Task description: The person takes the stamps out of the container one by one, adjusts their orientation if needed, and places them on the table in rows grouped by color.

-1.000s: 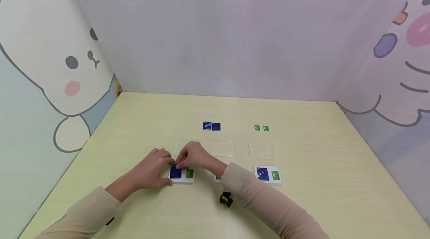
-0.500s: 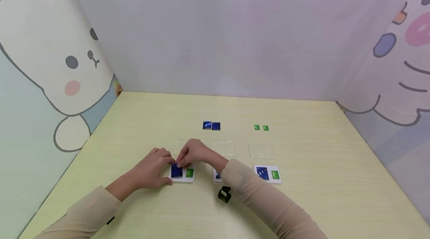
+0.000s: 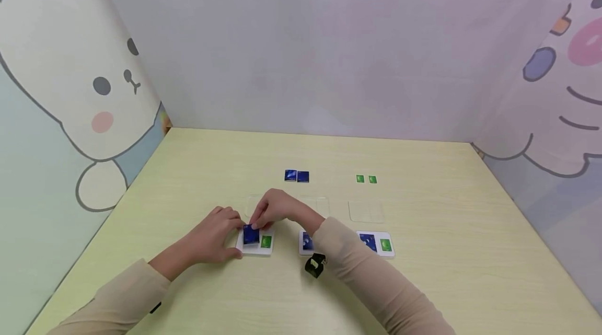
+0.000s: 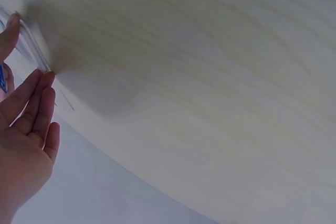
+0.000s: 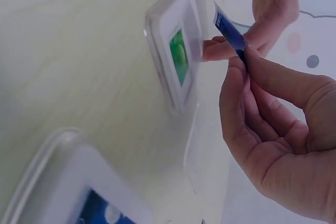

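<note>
My right hand (image 3: 275, 207) pinches a small blue stamp (image 3: 251, 234) by its top right corner, between thumb and index finger. In the right wrist view the stamp (image 5: 229, 32) is raised off the leftmost flat white case (image 5: 163, 51), tilted. My left hand (image 3: 218, 238) grips this case by its left end, thumb at the near edge and fingers at the far edge. A small green stamp (image 3: 266, 242) lies in the case's right part. In the left wrist view the left hand (image 4: 26, 129) shows fingertips against the case's edge.
Two more white cases stand to the right; the middle one (image 3: 305, 252) is partly behind the right sleeve, the other (image 3: 389, 254) holds blue and green stamps. Clear covers (image 3: 366, 211) lie behind. Farther back are two blue stamps (image 3: 303, 176) and two green ones (image 3: 372, 179).
My right hand has moved up and slightly right, lifting the blue stamp from the case. The left hand has stayed in place on the case.
</note>
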Motion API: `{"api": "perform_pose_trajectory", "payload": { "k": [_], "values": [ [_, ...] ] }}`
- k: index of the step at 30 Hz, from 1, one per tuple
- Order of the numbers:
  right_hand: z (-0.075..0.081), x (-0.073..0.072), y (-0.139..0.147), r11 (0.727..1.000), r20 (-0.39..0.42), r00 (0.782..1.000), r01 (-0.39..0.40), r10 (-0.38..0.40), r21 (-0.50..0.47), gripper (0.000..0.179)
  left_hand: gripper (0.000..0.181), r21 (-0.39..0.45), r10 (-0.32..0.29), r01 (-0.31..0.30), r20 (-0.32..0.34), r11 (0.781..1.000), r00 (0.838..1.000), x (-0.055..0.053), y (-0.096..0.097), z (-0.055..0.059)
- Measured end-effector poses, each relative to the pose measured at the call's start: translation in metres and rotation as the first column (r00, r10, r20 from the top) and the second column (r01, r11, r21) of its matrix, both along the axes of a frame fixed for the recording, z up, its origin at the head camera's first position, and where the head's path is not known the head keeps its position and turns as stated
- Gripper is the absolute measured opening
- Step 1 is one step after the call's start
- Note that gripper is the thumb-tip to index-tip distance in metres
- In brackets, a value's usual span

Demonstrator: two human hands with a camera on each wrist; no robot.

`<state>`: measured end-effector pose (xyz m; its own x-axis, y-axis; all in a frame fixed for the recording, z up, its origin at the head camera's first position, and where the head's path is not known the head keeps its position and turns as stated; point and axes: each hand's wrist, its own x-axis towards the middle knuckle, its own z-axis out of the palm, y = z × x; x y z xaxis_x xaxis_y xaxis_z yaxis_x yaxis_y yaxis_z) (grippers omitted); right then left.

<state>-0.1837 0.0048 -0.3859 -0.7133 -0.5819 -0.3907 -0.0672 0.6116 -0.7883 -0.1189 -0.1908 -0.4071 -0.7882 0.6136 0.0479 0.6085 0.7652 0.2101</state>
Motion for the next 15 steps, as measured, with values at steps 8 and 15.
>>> {"api": "perform_pose_trajectory", "payload": {
  "k": [8,15],
  "values": [
    [0.0055,-0.0043,0.0031,1.0,0.011,1.0,0.012,-0.012,-0.013,0.008,0.05,0.008,-0.002,0.002,-0.003,1.0,1.0,0.0003,0.0008,0.0013],
    [0.009,-0.0086,0.0052,1.0,0.007,1.0,-0.003,0.003,0.005,0.009,0.051,-0.003,0.014,-0.013,0.029,1.0,0.999,-0.0006,0.0012,0.002]
  ]
}}
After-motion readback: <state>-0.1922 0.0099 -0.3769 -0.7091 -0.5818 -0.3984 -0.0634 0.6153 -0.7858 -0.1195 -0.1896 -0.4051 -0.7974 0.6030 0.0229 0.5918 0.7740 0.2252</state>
